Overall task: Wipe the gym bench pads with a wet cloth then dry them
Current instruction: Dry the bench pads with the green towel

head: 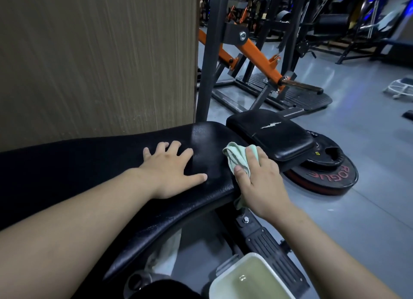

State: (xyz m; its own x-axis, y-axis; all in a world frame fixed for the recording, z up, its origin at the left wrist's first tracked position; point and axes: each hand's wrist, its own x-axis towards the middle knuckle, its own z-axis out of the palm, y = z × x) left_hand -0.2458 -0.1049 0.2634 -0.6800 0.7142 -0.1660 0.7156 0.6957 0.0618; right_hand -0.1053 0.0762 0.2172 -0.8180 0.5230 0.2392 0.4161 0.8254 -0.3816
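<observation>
On back pad [89, 164], far end: both hands in contact. Pad is black, long axis runs from near-left to far-right of view, its rounded end pointing toward seat pad [274, 138], which sits just beyond it with a narrow gap between. Surface near that end shows a dull sheen.

L hand [172, 171]: palm flat on pad top, fingers [185, 152] straight and spread, thumb stretched out to the right. Holds nothing.

R hand [261, 182]: at the pad's right-hand edge, near the end. Fingers [252, 158] curled over the cloth [237, 157], thumb [240, 176] pressed onto it from the near side. Cloth is pale green, bunched; most of it sticks out ahead of my fingertips, lying on the pad top, and a small corner shows below my palm, hanging over the pad edge. Wet or dry: cannot tell.

Seat pad: black, with a torn patch in the cover on top (pale filling shows).

Other items: weight plates [330, 178] on floor, partly under seat pad. White basin [223, 281] with liquid on floor, bottom right. White towel [165, 258] hanging under the back pad. Wood-look panel [96, 53] to the left. Orange machine arm [257, 53] behind.
</observation>
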